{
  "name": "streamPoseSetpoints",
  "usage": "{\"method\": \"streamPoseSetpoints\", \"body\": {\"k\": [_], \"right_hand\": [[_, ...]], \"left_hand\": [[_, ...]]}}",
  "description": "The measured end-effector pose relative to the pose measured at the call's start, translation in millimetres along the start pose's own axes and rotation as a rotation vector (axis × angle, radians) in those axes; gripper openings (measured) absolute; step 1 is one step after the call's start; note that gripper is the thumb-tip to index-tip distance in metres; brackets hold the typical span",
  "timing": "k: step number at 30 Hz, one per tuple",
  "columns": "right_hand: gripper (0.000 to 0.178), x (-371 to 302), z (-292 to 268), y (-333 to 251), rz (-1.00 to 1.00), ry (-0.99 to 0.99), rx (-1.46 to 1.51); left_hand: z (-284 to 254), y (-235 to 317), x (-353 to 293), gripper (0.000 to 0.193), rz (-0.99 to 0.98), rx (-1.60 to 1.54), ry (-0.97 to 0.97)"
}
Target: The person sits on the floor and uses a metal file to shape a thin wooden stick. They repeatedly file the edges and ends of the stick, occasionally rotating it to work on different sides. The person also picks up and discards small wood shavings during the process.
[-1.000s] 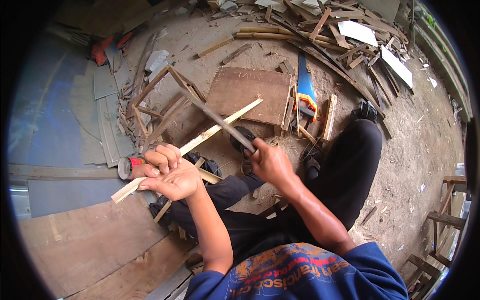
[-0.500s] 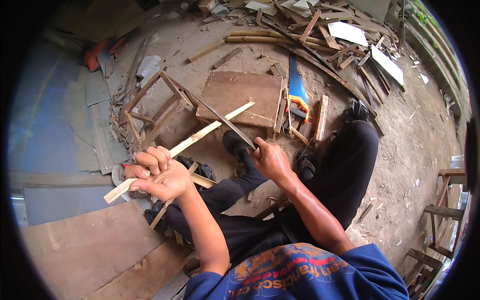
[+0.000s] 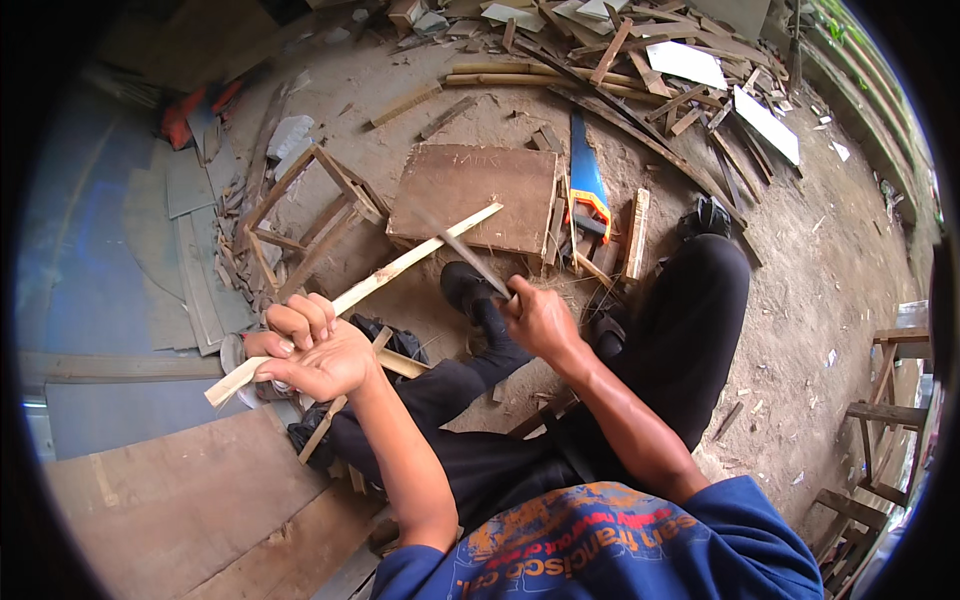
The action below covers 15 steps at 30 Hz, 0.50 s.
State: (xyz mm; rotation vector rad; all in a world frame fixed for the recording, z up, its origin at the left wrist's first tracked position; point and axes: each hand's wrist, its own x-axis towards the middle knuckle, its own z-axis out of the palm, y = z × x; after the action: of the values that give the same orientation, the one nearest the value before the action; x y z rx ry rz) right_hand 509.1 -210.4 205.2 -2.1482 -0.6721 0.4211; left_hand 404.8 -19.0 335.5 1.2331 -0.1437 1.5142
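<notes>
My left hand point(image 3: 316, 348), palm turned up, is closed round a pale, narrow wooden strip point(image 3: 405, 259). The strip slants from lower left up to the right, its far end over a low wooden block or box point(image 3: 478, 192). In my right hand point(image 3: 536, 316) is the handle end of a long thin blade point(image 3: 472, 261), like a knife or machete; my fist hides the handle. The blade crosses the strip near its far end and seems to touch it. Its tip is blurred.
A blue handsaw point(image 3: 588, 180) with an orange-and-black handle lies right of the low block. Beside it lies a short wood piece point(image 3: 636, 235). A small wooden frame point(image 3: 310, 205) stands to the left. Scrap wood point(image 3: 640, 75) is heaped at the far right, and boards point(image 3: 190, 490) lie at lower left.
The blade's visible tip has drawn back toward the strip and is now blurred. Both hands keep their grips, and the strip stays nearly in place. The whole view has shifted slightly.
</notes>
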Motion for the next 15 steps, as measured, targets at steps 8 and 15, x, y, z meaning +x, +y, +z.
{"method": "streamPoseSetpoints", "body": {"k": [8, 15], "right_hand": [[0.021, -1.2, 2.1, 15.8, 0.070, 0.025, -0.038], [0.018, 6.8, 18.7, 41.1, 0.053, 0.154, 0.003]], "left_hand": [[-1.5, -4.1, 7.2, 0.043, -0.004, -0.016, 0.003], [7.1, -6.7, 8.8, 0.044, -0.017, -0.017, 0.006]]}}
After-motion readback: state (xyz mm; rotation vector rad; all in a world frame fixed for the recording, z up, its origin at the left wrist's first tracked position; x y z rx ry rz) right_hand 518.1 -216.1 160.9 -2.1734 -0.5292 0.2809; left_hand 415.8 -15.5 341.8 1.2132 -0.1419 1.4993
